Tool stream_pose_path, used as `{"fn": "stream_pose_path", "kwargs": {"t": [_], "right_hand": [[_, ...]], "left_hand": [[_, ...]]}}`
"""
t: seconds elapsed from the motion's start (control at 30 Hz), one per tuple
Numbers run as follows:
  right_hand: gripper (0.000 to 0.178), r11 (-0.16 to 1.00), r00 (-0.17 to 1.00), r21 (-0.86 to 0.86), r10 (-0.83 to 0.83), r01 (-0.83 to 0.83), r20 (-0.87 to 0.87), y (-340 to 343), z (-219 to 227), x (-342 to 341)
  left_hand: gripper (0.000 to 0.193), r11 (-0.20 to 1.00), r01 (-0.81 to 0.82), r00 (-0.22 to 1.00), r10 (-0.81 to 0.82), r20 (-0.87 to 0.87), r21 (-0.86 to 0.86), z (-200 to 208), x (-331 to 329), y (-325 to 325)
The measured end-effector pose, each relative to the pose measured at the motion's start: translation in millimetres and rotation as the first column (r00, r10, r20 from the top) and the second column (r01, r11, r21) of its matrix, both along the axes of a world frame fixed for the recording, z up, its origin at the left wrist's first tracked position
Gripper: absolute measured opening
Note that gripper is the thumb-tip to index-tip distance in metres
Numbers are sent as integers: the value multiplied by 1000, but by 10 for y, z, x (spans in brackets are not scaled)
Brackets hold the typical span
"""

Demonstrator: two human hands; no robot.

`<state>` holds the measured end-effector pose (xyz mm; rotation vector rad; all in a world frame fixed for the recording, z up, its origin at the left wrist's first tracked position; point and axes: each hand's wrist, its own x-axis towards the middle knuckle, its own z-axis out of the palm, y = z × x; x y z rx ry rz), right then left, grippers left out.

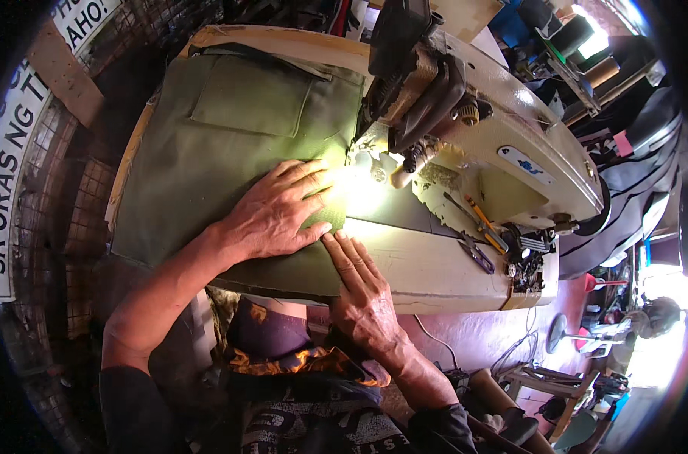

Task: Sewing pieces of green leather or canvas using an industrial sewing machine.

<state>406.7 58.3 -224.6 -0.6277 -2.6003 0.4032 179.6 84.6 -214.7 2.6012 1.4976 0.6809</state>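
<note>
A large piece of olive-green fabric (177,181) with a sewn-on pocket (253,94) lies over the left part of the sewing table. My left hand (283,208) rests flat on it, fingers stretched toward the brightly lit needle area. Close beside its thumb, my right hand (363,291) presses its extended fingertips on the fabric's right edge. The sewing machine (503,129) stands just beyond both hands, its head at the fabric's far right edge. Glare from the lamp hides the needle and the presser foot.
On the pale tabletop (427,265) to the right lie small thread snips (476,253) and a yellow-and-black cutter (486,225). A thread winder (522,253) sits at the table's right end. Thread spools (601,72) stand behind the machine. A wire-mesh wall (49,204) runs along the left.
</note>
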Motion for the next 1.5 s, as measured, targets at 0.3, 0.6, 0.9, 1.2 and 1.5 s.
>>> {"fn": "stream_pose_path", "kwargs": {"t": [0.3,0.6,0.9,1.2,1.5], "right_hand": [[46,994,991,0,-105,105,-83,174,15,-174],[27,957,944,40,-275,286,-184,-165,-78,-96],[31,963,935,58,-238,262,-263,-280,-190,91],[40,974,927,102,-157,203,-340,-243,-340,178],[39,985,936,83,-113,149,-332,-219,-260,245]], "left_hand": [[34,997,64,997,-63,-35,32,28,-85,275],[50,989,148,980,-143,138,-26,103,50,-566],[25,986,136,966,-155,206,101,-56,134,-637],[21,983,122,976,-145,165,138,-66,268,-666],[20,981,107,983,-129,133,160,-136,318,-698]]}}
